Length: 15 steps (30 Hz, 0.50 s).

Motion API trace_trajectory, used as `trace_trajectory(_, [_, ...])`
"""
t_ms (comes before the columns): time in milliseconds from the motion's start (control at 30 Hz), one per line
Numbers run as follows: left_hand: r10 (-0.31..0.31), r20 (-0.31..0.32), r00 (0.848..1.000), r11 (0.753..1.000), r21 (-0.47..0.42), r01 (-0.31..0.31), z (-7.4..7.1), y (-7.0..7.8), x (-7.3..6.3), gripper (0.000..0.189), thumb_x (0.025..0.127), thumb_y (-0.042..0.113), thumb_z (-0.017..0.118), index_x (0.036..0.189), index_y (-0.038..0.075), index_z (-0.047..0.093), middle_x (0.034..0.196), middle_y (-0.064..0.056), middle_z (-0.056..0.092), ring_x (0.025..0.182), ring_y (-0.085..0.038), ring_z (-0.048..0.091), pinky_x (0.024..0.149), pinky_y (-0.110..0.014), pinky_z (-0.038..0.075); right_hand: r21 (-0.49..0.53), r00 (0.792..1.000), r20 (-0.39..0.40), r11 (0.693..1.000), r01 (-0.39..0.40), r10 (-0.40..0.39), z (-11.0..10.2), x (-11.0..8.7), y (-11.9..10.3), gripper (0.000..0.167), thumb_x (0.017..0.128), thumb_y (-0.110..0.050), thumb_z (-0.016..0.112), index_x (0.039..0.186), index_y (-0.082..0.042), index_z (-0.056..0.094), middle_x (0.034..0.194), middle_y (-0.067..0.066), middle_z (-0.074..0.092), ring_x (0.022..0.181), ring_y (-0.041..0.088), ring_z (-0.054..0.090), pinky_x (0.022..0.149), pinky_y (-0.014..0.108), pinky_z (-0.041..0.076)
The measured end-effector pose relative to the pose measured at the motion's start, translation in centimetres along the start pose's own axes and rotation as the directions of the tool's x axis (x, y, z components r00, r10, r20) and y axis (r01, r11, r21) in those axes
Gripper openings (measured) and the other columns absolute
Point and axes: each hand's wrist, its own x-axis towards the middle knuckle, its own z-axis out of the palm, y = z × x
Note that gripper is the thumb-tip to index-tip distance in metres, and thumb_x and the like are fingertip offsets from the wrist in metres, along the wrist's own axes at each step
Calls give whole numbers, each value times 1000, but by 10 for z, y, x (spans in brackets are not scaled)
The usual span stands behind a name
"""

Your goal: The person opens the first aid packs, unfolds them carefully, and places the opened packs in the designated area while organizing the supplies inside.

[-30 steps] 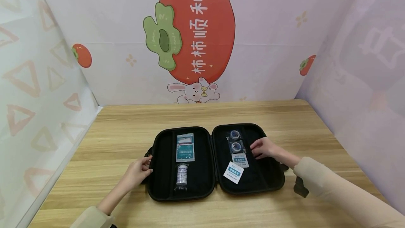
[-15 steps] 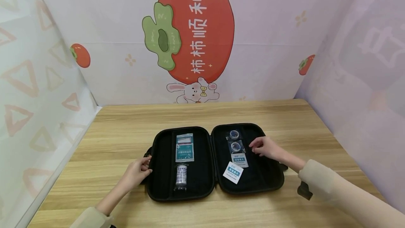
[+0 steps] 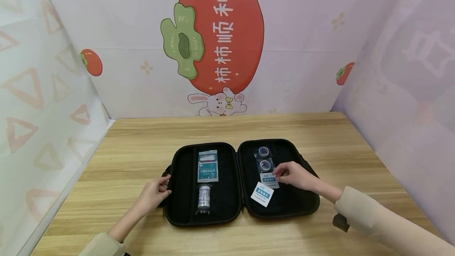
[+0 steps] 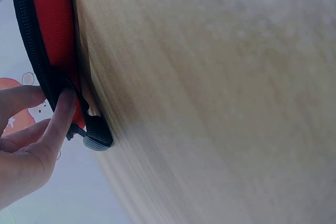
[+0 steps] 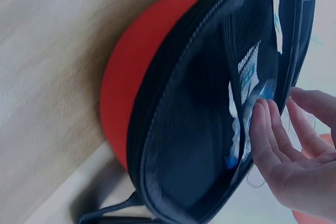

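Note:
A zippered case (image 3: 227, 204), black inside and red outside in the wrist views, lies unfolded on the table. At its left edge, my left hand (image 3: 153, 193) pinches the rim between thumb and fingers, beside a zipper pull (image 4: 97, 134). My right hand (image 3: 294, 174) is over the right half, fingertips right at the upper white-and-blue packet (image 3: 269, 181). In the right wrist view its fingers (image 5: 270, 140) extend loosely by the pocket's edge. A second such packet (image 3: 262, 194) lies tilted below. Two wrapped tape rolls (image 3: 265, 165) sit above them.
The left half holds a flat teal packet (image 3: 207, 166) and a wrapped bandage roll (image 3: 204, 197). A wooden table (image 3: 142, 133) surrounds the case, with printed backdrops (image 3: 298, 66) behind and on both sides.
My right hand has lifted from the middle of the right half and shifted left and nearer, to the upper white-and-blue packet. My left hand stays on the case's rim.

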Motion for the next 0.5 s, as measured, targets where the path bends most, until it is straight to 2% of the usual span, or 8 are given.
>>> trace_trajectory(300, [4,-6,1000,1000,-3,-4,1,-1,0,43,74,-13,59,115,-18,46,92,-17,58,73,-20,59,59,-24,48,12,997,65,999,46,-47,10,2,-1,20,78,2,58,97,7,60,83,8,60,67,10,51,58,20,45])
trace_trajectory(500, [3,-3,1000,1000,-1,-3,1,0,0,44,74,-12,59,115,-18,46,92,-17,57,73,-20,59,59,-24,48,-4,995,72,998,62,-62,17,2,-3,19,76,-1,62,95,4,61,85,7,60,69,10,50,60,20,45])
